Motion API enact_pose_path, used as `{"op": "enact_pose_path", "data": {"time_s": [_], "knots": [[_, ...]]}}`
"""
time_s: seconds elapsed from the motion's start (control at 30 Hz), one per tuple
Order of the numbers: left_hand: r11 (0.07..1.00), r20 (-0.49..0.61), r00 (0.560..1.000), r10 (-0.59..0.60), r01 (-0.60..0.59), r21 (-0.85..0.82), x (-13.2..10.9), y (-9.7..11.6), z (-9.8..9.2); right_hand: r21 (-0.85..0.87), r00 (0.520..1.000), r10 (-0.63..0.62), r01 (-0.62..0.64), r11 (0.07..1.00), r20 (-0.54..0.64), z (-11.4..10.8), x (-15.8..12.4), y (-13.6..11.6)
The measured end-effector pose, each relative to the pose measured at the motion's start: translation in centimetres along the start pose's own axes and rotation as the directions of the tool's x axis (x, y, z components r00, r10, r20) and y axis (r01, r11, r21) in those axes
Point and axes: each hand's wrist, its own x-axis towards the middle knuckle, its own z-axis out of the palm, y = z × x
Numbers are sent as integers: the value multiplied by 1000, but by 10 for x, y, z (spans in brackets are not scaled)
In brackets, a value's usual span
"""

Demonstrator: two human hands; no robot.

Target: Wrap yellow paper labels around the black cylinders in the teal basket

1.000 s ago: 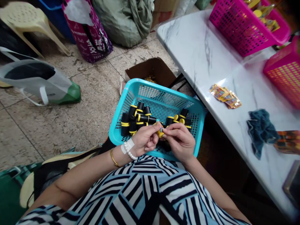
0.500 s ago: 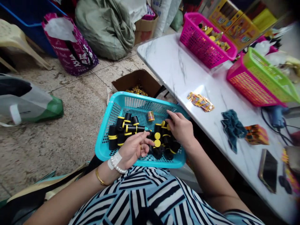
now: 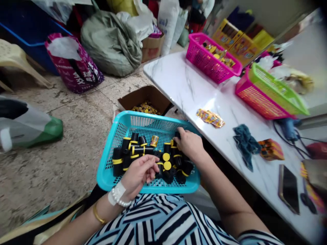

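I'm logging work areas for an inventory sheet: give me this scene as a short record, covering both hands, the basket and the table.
Left hand: above the turquoise basket, no held object visible
Right hand: at the basket's right side; hold unclear
Basket contents: black containers with yellow caps, one labelled container
Table: includes orange packets, teal cloth, phone

Canisters (image 3: 138,150) in basket (image 3: 173,189), carton (image 3: 150,93) behind, table (image 3: 176,80) at right.
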Motion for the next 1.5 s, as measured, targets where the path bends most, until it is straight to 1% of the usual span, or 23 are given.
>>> {"op": "enact_pose_path", "data": {"time_s": [0.07, 0.1, 0.17, 0.23, 0.27, 0.3, 0.37, 0.43, 0.57, 0.67, 0.77, 0.87, 0.93, 1.03, 1.1, 1.13, 1.2, 1.23, 1.3, 1.37, 1.4, 1.43, 1.5], "knots": [[1000, -21, 1000, 8, -8, 9, 1, 0, -1, 114, 985, -18, 39, 993, -174, -10, -12, 11], [1000, -25, 1000, 12, -12, 19, 1, 1, -1, 174, 960, 2, 48, 984, -279, -15, -15, 18], [999, -26, 1000, 16, -15, 40, 1, 1, 0, 253, 870, 99, 30, 967, -483, -23, -17, 36], [998, -32, 999, 17, -15, 55, 1, 1, 1, 254, 769, 191, -38, 966, -610, -27, -10, 55], [998, -34, 999, 15, -13, 59, 1, 1, 2, 234, 748, 203, -66, 970, -632, -27, -4, 64], [998, -36, 999, 14, -11, 62, 1, 1, 3, 212, 752, 195, -75, 974, -630, -26, 3, 71], [998, -32, 999, 14, -11, 68, 2, 0, 4, 176, 789, 143, -45, 983, -598, -19, 15, 80], [997, -28, 999, 22, -20, 77, 2, -1, 4, 148, 796, 93, -5, 989, -598, -12, 24, 83], [996, -35, 999, 36, -33, 78, 0, 0, 3, 87, 747, 58, 0, 996, -663, -5, 28, 82], [996, -22, 999, 40, -38, 77, -1, 1, 4, 119, 705, 65, 28, 992, -706, -9, 16, 72], [994, -23, 997, 76, -75, 75, 0, 4, 6, 180, 678, 26, 158, 971, -734, -7, -9, 41], [986, -55, 986, 155, -152, 63, 3, 6, 8, 201, 696, -169, 417, 886, -698, 6, -43, -5], [975, -52, 976, 210, -205, 88, 5, 6, 6, 230, 689, -279, 549, 804, -669, 17, -62, -32], [954, -55, 961, 269, -258, 151, 6, 5, -2, 298, 682, -328, 631, 716, -654, 26, -78, -54], [947, -83, 955, 284, -265, 183, 4, 6, -9, 383, 705, -307, 638, 667, -639, 24, -81, -57], [943, -87, 955, 284, -263, 202, 3, 7, -13, 447, 733, -275, 621, 643, -623, 20, -80, -55], [930, -61, 957, 285, -261, 258, 2, 10, -17, 608, 820, -188, 535, 587, -541, 11, -75, -51], [920, -43, 956, 290, -266, 287, 1, 12, -17, 694, 872, -160, 469, 546, -463, 6, -72, -48], [899, -2, 953, 302, -284, 333, 1, 17, -16, 845, 950, -194, 308, 436, -246, 0, -66, -47], [885, 8, 946, 325, -307, 351, 2, 20, -14, 931, 965, -257, 136, 338, -48, 0, -63, -50], [879, -8, 938, 347, -323, 351, 1, 22, -12, 948, 969, -248, 77, 310, 2, 1, -63, -52], [873, -39, 925, 379, -343, 348, 0, 23, -11, 953, 979, -205, 47, 301, 16, 3, -63, -55], [854, -132, 881, 454, -389, 346, -5, 25, -9, 947, 998, -62, 44, 318, -26, 9, -66, -60]]}}
